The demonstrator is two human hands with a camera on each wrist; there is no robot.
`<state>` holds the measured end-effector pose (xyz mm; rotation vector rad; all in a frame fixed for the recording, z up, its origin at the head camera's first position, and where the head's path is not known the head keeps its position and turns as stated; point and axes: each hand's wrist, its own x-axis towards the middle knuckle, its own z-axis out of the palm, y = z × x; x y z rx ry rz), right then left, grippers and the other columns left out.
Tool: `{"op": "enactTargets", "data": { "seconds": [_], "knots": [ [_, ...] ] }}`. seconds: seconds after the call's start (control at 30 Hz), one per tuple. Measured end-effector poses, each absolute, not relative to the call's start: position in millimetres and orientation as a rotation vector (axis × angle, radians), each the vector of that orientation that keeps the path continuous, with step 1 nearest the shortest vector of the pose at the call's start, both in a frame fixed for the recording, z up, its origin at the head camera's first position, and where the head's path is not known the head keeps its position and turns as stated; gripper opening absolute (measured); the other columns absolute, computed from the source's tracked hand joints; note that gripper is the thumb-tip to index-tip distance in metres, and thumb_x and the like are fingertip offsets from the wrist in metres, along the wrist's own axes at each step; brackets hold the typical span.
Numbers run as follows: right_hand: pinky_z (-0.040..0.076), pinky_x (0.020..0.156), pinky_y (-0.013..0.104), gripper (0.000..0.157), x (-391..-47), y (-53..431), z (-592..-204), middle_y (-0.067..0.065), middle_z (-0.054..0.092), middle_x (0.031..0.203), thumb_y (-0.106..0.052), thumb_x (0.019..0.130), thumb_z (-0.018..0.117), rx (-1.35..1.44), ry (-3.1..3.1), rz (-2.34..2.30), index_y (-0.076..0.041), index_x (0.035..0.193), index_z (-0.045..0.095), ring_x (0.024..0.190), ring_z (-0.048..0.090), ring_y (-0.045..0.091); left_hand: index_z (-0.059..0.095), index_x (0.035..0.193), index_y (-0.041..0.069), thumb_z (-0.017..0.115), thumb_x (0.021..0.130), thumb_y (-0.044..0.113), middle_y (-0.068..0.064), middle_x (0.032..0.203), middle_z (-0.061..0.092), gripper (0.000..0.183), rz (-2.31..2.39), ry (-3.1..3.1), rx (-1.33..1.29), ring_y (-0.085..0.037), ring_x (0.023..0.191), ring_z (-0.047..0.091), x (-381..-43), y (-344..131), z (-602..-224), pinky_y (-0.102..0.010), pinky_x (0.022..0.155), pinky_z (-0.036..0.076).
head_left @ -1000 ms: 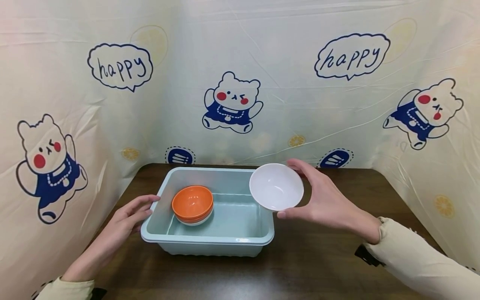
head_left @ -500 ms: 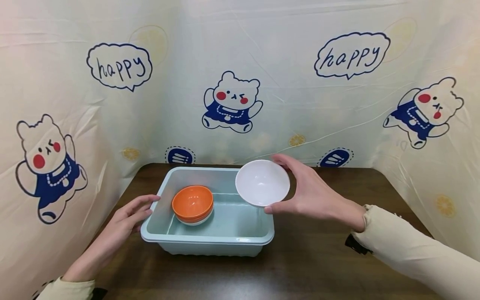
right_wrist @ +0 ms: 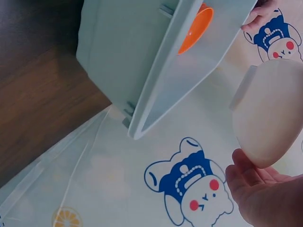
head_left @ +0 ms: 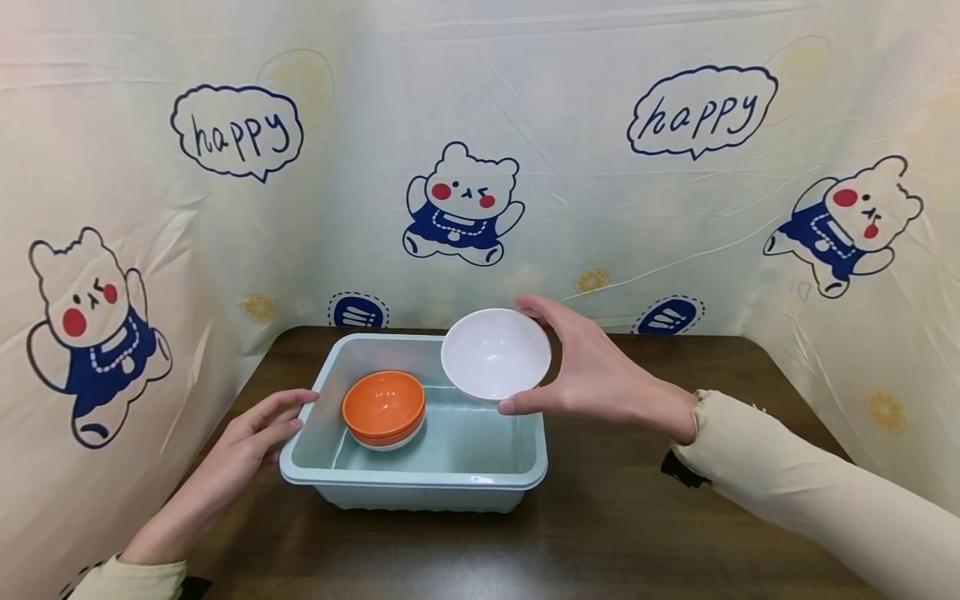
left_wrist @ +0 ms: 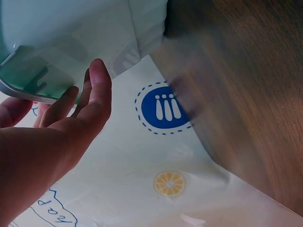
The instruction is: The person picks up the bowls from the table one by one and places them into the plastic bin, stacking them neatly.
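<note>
A white bowl (head_left: 495,354) is held by its rim in my right hand (head_left: 592,367), thumb at the near side and fingers at the far side. It hangs tilted over the right part of a pale blue plastic basin (head_left: 420,480), and the right wrist view shows the white bowl's (right_wrist: 270,111) outer side and foot. In the basin's left half sits an orange bowl (head_left: 384,403), stacked with another orange bowl on a white bowl (head_left: 390,446). My left hand (head_left: 251,437) grips the basin's left rim; the left wrist view shows the left hand's fingers (left_wrist: 97,90) along the outer wall.
The basin stands on a dark brown wooden table (head_left: 637,517). Behind and at both sides hangs a pale cloth (head_left: 570,225) printed with bears and lettering, close to the table's edges.
My right hand has carried the white bowl leftward and slightly up, from the basin's right edge to over its inside. The left hand, basin and stacked bowls have stayed in place.
</note>
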<state>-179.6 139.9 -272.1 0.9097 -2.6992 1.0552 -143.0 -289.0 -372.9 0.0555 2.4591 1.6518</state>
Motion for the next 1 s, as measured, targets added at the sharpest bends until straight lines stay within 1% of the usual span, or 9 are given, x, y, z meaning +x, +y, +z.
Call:
{"op": "enactTargets", "data": {
  "seconds": [0.27, 0.5, 0.67, 0.87, 1.0],
  "knots": [
    [0.054, 0.098, 0.044, 0.107, -187, 122, -275, 0.001, 0.054, 0.145, -0.050, 0.070, 0.095, 0.952, -2.711, 1.084, -0.013, 0.156, 0.042, 0.123, 0.055, 0.018, 0.040, 0.156, 0.005, 0.046, 0.114, 0.026, -0.027, 0.166, 0.029, 0.048, 1.657, 2.457, 0.058, -0.044, 0.140, 0.041, -143, -289, -372, -0.033, 0.085, 0.056],
    [0.053, 0.097, 0.043, 0.106, -191, 110, -278, 0.001, 0.055, 0.145, -0.049, 0.070, 0.095, 0.976, -2.734, 1.101, -0.013, 0.155, 0.042, 0.125, 0.054, 0.018, 0.040, 0.156, 0.005, 0.047, 0.114, 0.026, -0.027, 0.166, 0.029, 0.048, 1.658, 2.457, 0.052, -0.046, 0.139, 0.041, -143, -289, -373, -0.034, 0.085, 0.057],
    [0.055, 0.093, 0.041, 0.105, -194, 104, -280, 0.000, 0.055, 0.144, -0.050, 0.071, 0.093, 0.978, -2.755, 1.091, -0.014, 0.155, 0.042, 0.123, 0.054, 0.017, 0.040, 0.157, 0.006, 0.047, 0.114, 0.027, -0.027, 0.166, 0.029, 0.048, 1.645, 2.468, 0.061, -0.047, 0.140, 0.040, -143, -290, -373, -0.034, 0.085, 0.056],
    [0.055, 0.092, 0.039, 0.103, -198, 95, -281, 0.000, 0.055, 0.141, -0.049, 0.071, 0.093, 0.989, -2.768, 1.081, -0.013, 0.154, 0.043, 0.119, 0.054, 0.016, 0.037, 0.158, 0.005, 0.046, 0.114, 0.028, -0.027, 0.167, 0.025, 0.050, 1.632, 2.465, 0.040, -0.050, 0.141, 0.038, -143, -289, -373, -0.032, 0.086, 0.055],
    [0.056, 0.091, 0.038, 0.103, -200, 87, -281, 0.000, 0.055, 0.140, -0.049, 0.071, 0.093, 1.007, -2.775, 1.081, -0.013, 0.154, 0.043, 0.119, 0.055, 0.015, 0.038, 0.158, 0.005, 0.045, 0.114, 0.028, -0.027, 0.167, 0.025, 0.050, 1.633, 2.459, 0.035, -0.049, 0.140, 0.038, -143, -289, -374, -0.032, 0.084, 0.055]
  ]
}}
